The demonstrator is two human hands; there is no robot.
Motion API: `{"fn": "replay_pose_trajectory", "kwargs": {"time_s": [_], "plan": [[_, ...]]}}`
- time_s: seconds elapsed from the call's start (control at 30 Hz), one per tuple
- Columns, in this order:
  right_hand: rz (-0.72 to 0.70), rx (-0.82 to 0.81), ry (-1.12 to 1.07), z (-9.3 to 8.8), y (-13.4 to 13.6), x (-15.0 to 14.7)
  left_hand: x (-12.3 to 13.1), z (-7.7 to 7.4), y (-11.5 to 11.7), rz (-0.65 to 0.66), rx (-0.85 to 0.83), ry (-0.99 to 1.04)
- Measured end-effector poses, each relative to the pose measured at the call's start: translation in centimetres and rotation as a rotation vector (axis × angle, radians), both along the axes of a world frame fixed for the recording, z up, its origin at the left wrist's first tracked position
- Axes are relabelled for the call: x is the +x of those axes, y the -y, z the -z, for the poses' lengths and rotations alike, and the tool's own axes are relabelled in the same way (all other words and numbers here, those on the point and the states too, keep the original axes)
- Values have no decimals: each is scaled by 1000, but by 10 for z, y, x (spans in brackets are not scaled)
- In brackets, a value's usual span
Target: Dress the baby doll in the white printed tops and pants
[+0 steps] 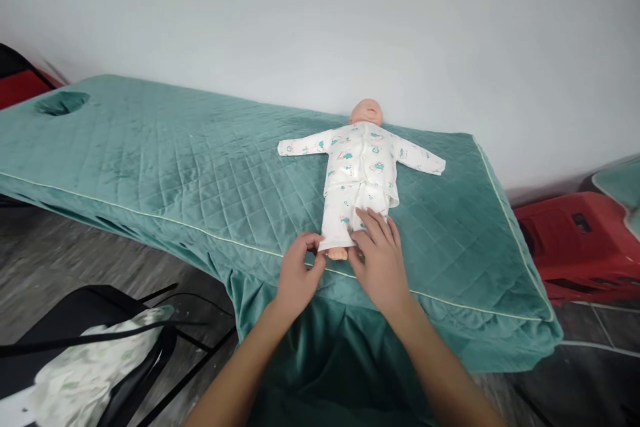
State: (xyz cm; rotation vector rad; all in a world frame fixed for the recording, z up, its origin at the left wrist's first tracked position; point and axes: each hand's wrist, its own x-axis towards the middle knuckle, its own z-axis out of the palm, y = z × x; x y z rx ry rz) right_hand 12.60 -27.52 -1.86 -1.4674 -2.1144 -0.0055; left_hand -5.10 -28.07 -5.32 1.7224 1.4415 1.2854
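A baby doll point(367, 111) lies on its back on a padded bed, dressed in a white printed long-sleeved top point(363, 153) and matching baby trousers point(337, 213). My left hand point(300, 270) pinches the trouser cuff at the doll's left-of-view foot, between thumb and fingers. On the other side of that cuff, my right hand point(383, 260) grips the edge with thumb and forefinger, its other fingers lying across the second trouser leg. The toes of one foot point(337, 253) stick out between my hands. My right hand hides the other leg's lower end.
A green quilted cover point(225, 167) drapes the bed, which has a hole point(63, 103) at its left end and stands against a white wall point(250, 27). Printed cloth point(100, 367) lies on a black chair point(95, 307) at lower left. Red plastic chairs point(580, 247) stand at right.
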Motion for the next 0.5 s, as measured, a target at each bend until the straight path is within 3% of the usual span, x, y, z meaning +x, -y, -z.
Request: {"fn": "replay_pose_trajectory", "kwargs": {"time_s": [0.1,0.3,0.5], "plan": [[-24,48,-58,1,10,1,-8,6,2,-12,-17,-49],[-29,13,-87,24,17,3,-9,29,4,17,-27,-242],[-32,-147,-361,26,28,15,-10,31,5,27,57,-367]]}}
